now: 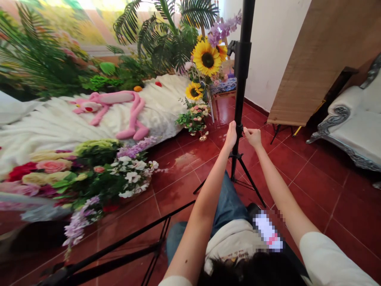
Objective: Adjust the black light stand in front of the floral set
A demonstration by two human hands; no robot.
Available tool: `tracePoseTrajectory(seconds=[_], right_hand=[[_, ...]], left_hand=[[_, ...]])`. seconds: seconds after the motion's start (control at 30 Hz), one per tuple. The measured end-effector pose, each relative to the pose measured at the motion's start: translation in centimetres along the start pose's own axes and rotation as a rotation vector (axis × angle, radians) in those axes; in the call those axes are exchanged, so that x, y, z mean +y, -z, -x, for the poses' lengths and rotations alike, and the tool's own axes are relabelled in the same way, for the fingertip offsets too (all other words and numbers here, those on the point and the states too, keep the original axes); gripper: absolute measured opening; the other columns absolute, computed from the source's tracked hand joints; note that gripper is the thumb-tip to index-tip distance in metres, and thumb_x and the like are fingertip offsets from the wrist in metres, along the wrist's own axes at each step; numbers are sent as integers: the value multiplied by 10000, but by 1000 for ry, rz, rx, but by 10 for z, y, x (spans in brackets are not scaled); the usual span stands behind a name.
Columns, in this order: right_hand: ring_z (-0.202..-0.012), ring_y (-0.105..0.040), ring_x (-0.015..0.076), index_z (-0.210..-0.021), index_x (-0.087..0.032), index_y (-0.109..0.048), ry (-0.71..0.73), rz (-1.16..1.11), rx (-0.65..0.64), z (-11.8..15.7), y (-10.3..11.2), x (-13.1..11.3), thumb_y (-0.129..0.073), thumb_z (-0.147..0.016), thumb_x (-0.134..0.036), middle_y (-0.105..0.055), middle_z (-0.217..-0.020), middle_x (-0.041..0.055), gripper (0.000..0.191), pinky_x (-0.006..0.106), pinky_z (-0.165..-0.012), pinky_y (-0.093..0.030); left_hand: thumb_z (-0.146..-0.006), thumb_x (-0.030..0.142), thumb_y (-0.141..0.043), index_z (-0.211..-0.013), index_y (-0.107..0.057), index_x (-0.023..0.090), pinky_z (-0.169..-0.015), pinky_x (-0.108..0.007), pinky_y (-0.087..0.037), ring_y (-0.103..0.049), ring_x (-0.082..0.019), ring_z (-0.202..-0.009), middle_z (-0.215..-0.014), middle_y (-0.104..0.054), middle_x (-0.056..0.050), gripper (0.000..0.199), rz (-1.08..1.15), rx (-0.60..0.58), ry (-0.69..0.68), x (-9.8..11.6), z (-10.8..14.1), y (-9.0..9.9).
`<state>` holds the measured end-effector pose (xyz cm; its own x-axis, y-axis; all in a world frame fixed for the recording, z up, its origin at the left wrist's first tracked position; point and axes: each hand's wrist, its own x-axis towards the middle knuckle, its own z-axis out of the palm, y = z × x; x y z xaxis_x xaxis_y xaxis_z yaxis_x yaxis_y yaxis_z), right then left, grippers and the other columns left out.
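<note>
A black tripod stand [242,59] rises upright in front of me, its legs spread on the floor. My left hand [231,136] is closed round the stand's pole from the left side, at a collar just above the legs. On the right of that collar, my right hand [253,137] is curled with thumb and fingers pinched at a small knob, which the fingers mostly hide. Higher on the pole sits another clamp knob [231,48].
Black legs of another stand [131,234] cross the lower left. A bed with white cloth [166,99] bears a pink plush toy [119,96]. Flowers [133,174] and sunflowers [207,59] stand around it. A brown panel [297,67] and a white armchair [357,115] are at right.
</note>
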<state>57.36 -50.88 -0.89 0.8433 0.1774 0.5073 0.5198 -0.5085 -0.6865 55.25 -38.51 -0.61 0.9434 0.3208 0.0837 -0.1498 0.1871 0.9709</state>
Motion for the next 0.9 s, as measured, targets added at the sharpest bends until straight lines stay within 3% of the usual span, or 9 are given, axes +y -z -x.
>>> tracePoseTrajectory(seconds=[0.07,0.13,0.23,0.3,0.4,0.5,0.6,0.73,0.9], right_hand=[[-496,-363,109,-470,-210,-357,-15,-46,27,1,-3,0,-337,-874,-728,-315,-485,-4,657,279,-542,-239],[-493,-345,109,-476,-220,-301,-44,-96,43,3,-6,-1,-340,-860,-761,-289,-485,-8,665,281,-531,-240],[-464,-330,117,-482,-244,-251,-140,-210,67,7,-12,-3,-319,-831,-826,-275,-445,-14,682,285,-499,-249],[-431,-339,124,-480,-257,-263,-219,-288,84,11,-16,-6,-314,-826,-842,-294,-409,-18,682,287,-478,-269],[-403,-355,127,-493,-265,-297,-310,-371,190,22,-28,-13,-330,-848,-807,-318,-393,-26,648,285,-465,-300],[-403,-358,128,-538,-269,-321,-389,-434,323,39,-53,-26,-294,-866,-769,-324,-421,-37,598,280,-451,-309],[-406,-350,123,-567,-270,-344,-402,-474,193,64,-91,-44,-348,-845,-747,-347,-449,-45,552,280,-441,-309],[-409,-360,127,-535,-264,-383,-285,-569,-167,104,-153,-85,-458,-821,-691,-389,-433,-36,520,285,-452,-317],[-425,-397,139,-521,-254,-452,-158,-675,-552,160,-217,-154,-517,-818,-649,-438,-446,-24,499,295,-478,-336]], left_hand=[[-955,456,-511,-1084,-614,209,-913,-234,-492,-646,-120,-950,-1052,-694,-38,298,-105,-58,-142,-5,9,18],[-929,442,-530,-1036,-653,196,-976,-256,-472,-653,-141,-1001,-1069,-716,-54,295,-282,-176,-179,-13,24,49],[-920,502,-471,-843,-701,181,-945,-293,-493,-681,-181,-895,-903,-751,-70,401,-609,-401,-20,-26,63,112],[-870,511,-531,-928,-714,200,-887,-299,-517,-696,-206,-883,-931,-764,-65,365,-755,-399,89,-38,100,159],[-848,538,-529,-1000,-702,222,-898,-300,-526,-712,-226,-973,-1041,-771,-67,390,-787,-233,225,-55,164,231],[-833,588,-522,-1038,-683,211,-874,-334,-543,-723,-246,-947,-1023,-774,-84,458,-765,-39,341,-65,231,301],[-809,617,-530,-987,-684,232,-909,-351,-534,-716,-251,-964,-992,-775,-65,452,-785,191,371,-54,292,362],[-786,656,-533,-948,-673,224,-952,-361,-524,-705,-247,-972,-966,-766,-71,482,-750,508,289,-1,356,420],[-853,653,-494,-973,-667,194,-907,-341,-546,-691,-187,-848,-939,-745,-73,504,-722,952,-11,90,407,458]])
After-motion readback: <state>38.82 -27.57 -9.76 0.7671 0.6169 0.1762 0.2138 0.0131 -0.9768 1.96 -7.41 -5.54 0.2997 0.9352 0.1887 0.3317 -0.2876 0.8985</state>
